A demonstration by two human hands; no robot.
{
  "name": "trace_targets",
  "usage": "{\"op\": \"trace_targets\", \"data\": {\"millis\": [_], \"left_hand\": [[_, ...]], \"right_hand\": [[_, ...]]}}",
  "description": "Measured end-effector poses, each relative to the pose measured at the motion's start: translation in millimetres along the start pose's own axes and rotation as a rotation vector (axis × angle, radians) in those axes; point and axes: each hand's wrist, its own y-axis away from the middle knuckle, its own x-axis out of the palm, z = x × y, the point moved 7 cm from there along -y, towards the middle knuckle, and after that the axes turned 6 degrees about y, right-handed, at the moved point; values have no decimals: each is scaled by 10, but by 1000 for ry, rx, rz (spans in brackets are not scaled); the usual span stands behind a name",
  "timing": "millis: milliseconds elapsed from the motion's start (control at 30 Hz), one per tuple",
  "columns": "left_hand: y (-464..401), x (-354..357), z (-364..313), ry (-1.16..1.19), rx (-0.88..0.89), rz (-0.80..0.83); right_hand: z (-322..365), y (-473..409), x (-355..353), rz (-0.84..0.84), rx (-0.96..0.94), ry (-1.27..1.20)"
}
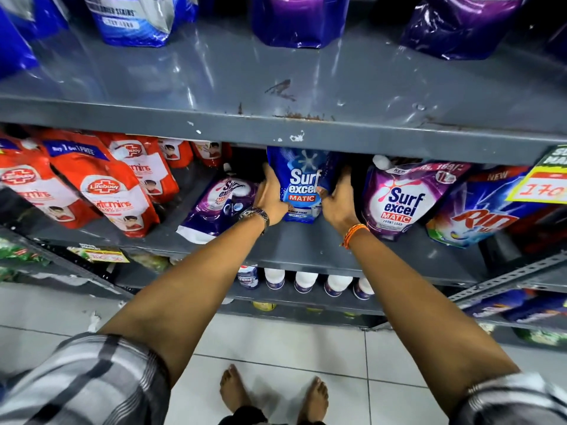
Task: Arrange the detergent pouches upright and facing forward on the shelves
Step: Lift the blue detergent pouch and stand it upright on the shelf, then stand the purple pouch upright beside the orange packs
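Observation:
A blue Surf excel Matic pouch stands upright on the middle grey shelf, label facing me. My left hand grips its left side and my right hand grips its right side. To its left a purple Surf excel pouch lies tilted on its side. To its right a purple Surf excel Matic front-load pouch stands leaning back, label forward. A Rin pouch leans further right.
Red Lifebuoy pouches fill the shelf's left part. The upper shelf carries blue and purple pouches at the back. A yellow price tag hangs at right. White bottles stand on the shelf below. Tiled floor and my bare feet are underneath.

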Motion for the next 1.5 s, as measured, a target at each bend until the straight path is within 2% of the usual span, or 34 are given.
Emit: {"op": "trace_targets", "data": {"millis": [133,233,333,400,500,567,633,733,800,900,967,1033,1100,1167,1233,1333,1400,1500], "left_hand": [[-4,29,119,-99,2,-20],[-22,-80,123,-238,67,-55],[-20,-344,124,-324,127,-93],[-17,-629,212,-275,130,-151],[-79,-1111,611,-242,27,-259],[-191,-1302,1103,-228,-199,-191],[-257,-1342,1510,-108,-383,-68],[-287,-1336,1619,65,-431,8],[-272,-1335,1580,149,-452,59],[-295,-1294,1571,230,-466,149],[-348,-1322,1665,257,-490,137],[-398,-1321,1829,282,-516,123],[-417,-1335,2011,344,-556,99],[-354,-1336,1998,466,-524,76],[-165,-1437,1708,558,-472,47],[-89,-1532,1560,721,-415,-68],[-129,-1650,1517,705,-323,-191],[-96,-1763,1359,735,-207,-274]], "right_hand": [[-65,68,6,3,8,36],[-51,113,1,7,25,71],[-39,221,8,-70,39,75],[-134,382,98,-120,132,-46],[-305,740,500,-26,315,-221],[-347,906,868,95,471,-317],[-327,898,1200,181,621,-408],[-187,707,1603,264,783,-569],[-109,531,1828,284,816,-606],[-8,314,2032,223,841,-631],[27,232,2096,173,856,-606],[19,219,2123,193,870,-567],[8,222,2146,240,870,-561],[2,220,2161,248,843,-590],[52,194,2154,220,786,-631],[245,159,2070,215,641,-641],[407,117,2031,259,497,-604],[702,73,1941,252,316,-599]]}}
